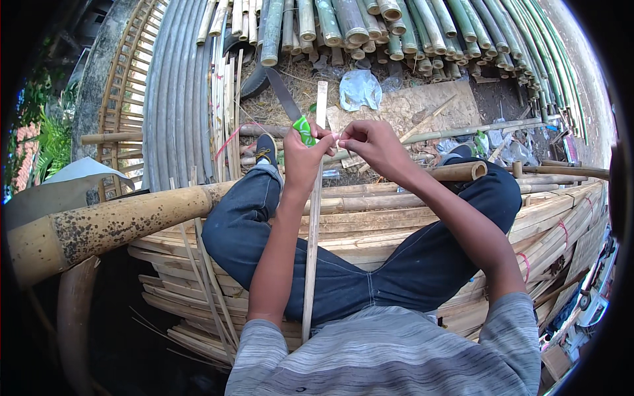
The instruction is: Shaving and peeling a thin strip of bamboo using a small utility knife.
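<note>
My left hand (302,153) is closed around the green and white patterned handle (304,131) of a knife. The knife's broad grey blade (284,94) points up and to the left, away from me. My right hand (374,146) meets the left fingertips in a pinch at something small and pale, too small to make out. A long, narrow bamboo strip (314,247) runs from beside my left fingers down over my lap, its far end standing past the hands. Whether the left fingers also touch the strip is hidden.
Beneath my jeans-clad legs lies a stack of split bamboo slats (396,221). A thick spotted bamboo pole (125,221) juts in from the left. Ahead are piled green bamboo poles (422,30), a plastic bag (360,90) and flattened cardboard (429,105). Corrugated grey sheets (175,99) lie at the left.
</note>
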`<state>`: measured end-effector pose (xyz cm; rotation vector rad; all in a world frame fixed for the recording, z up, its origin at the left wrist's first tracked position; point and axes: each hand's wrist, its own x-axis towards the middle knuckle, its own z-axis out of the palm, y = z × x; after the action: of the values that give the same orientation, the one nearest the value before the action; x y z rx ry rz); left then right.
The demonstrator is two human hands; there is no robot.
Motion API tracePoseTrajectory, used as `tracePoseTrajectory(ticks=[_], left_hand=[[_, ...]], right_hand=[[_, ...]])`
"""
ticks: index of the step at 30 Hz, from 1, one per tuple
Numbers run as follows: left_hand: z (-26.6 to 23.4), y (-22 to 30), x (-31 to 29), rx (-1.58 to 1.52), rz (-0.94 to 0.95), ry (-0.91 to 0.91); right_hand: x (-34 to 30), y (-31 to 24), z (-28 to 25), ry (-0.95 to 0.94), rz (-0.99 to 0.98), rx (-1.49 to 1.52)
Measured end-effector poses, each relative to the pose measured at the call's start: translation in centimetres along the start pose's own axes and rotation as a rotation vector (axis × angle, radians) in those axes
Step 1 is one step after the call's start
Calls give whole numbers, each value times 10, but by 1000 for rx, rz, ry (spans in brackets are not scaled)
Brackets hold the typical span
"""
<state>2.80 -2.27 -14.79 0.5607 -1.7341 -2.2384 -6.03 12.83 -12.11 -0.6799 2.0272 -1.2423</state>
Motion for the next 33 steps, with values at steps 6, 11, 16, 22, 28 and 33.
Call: tracePoseTrajectory(ticks=[6,11,16,22,28,33], left_hand=[[-5,16,1,141,-51,-13],[-5,22,3,75,-88,-111],[-8,17,2,404,23,-151],[-2,12,1,432,135,-29],[1,14,0,795,325,-39],[5,15,-3,833,321,-43]], right_hand=[[-2,0,-5,73,-55,23],[1,-2,-17,111,-156,79],[-2,-8,-26,217,-280,-57],[-5,-13,-27,263,-473,-133],[-13,-17,-21,322,-466,-281],[-15,-14,-14,426,-465,-429]])
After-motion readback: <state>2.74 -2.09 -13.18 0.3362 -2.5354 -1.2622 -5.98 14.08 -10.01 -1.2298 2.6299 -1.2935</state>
